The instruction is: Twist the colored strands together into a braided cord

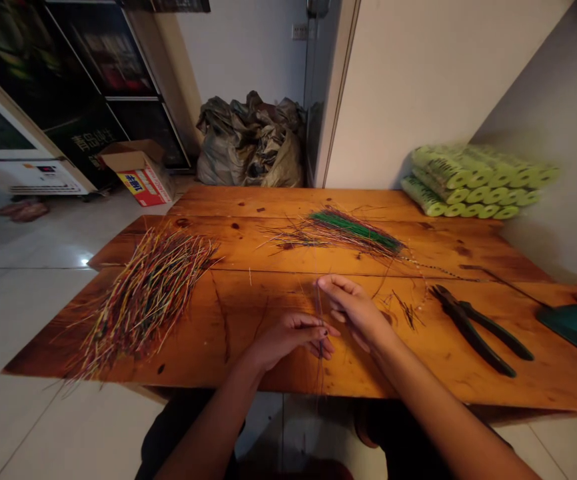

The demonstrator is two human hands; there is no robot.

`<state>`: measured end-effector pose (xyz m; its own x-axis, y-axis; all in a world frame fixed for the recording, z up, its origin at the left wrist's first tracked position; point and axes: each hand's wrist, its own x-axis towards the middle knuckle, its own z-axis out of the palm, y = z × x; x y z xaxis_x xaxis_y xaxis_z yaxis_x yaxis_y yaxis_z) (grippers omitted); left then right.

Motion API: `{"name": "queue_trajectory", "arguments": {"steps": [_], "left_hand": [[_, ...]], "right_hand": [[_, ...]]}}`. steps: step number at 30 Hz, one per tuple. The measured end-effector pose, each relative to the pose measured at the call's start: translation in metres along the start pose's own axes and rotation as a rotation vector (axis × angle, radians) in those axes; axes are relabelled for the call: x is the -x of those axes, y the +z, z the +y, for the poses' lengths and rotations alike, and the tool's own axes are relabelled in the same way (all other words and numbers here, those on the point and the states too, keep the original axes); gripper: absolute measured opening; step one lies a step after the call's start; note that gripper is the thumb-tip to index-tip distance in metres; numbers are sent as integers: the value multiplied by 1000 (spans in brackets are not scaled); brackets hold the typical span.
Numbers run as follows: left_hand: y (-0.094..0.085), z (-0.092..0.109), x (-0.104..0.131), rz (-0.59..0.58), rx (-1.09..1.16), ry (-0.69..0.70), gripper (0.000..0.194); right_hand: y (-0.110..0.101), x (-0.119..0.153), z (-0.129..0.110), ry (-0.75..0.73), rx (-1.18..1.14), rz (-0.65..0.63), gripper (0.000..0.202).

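Near the table's front edge, my left hand (301, 337) pinches a few thin wires (320, 308) between thumb and fingers. Their lower ends hang down past the edge. Just above and to the right, my right hand (348, 303) is closed on the upper part of the same wires, thumb against forefinger. The wires are too thin to count or to tell their colours. To the left lies a big loose heap of multicoloured wires (151, 297). Beyond my hands is a bundle of green and reddish wires (356, 230). Short dark wire pieces (406, 310) lie right of my right hand.
Pliers (473, 327) with dark handles lie on the wooden table (278, 260) at the right. Beside them is a teal tool (576, 327) with a thin rod. Green-wrapped rolls (473, 183) are stacked at the back right. Full sacks (251, 147) and an open carton (141, 177) stand behind.
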<state>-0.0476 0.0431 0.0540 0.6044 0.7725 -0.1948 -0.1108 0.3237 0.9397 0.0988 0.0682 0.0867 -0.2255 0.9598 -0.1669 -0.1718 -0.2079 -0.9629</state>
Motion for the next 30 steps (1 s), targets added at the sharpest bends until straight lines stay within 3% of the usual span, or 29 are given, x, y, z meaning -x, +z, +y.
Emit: {"name": "queue_trajectory", "arguments": {"steps": [6, 9, 15, 19, 22, 25, 30], "left_hand": [[-1, -3, -1, -3, 9, -15, 24], [-1, -4, -1, -30, 5, -38, 24], [-2, -6, -2, -116, -17, -121, 23], [-5, -7, -4, -17, 18, -71, 21], [-7, -7, -6, 83, 54, -27, 20], [-7, -7, -7, 143, 64, 9, 20], [-6, -8, -8, 166, 34, 52, 24]], "right_hand": [[0, 0, 0, -62, -140, 49, 14], [-7, -4, -2, -121, -258, 131, 13], [-61, -11, -24, -375, -477, 376, 20], [-85, -10, -33, -351, -433, 380, 19], [-74, -8, -29, -221, -386, 262, 22], [-47, -6, -21, -141, -330, 217, 24], [-6, -5, -1, -36, -5, 111, 26]]}}
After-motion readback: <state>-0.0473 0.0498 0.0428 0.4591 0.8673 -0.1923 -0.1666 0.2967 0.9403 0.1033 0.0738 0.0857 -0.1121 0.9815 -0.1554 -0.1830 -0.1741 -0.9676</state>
